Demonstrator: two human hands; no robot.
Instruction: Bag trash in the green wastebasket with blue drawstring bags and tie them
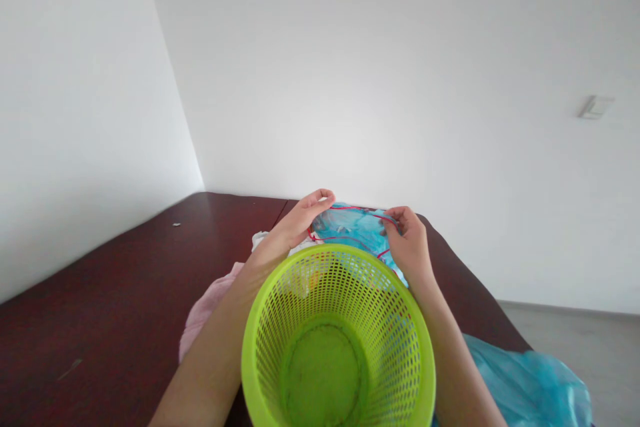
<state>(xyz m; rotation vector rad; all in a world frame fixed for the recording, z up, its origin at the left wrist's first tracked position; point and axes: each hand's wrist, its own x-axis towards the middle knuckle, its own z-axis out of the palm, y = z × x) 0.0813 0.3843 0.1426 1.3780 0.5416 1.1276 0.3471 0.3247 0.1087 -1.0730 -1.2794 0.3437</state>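
Beyond the green basket, a thin blue plastic drawstring bag with red cords is stretched between my hands. My left hand is closed on its left edge, thumb and fingers pinching near the red cord. At the other side, my right hand pinches the bag's edge and cord. A lime-green perforated plastic basket stands between my forearms, close to the camera, and its inside shows a bare round bottom. Its rim hides the lower part of the bag.
Pink cloth and a white crumpled item lie left of the basket, partly behind my left arm. More blue plastic hangs by the right edge of the dark red table. White walls rise behind and left.
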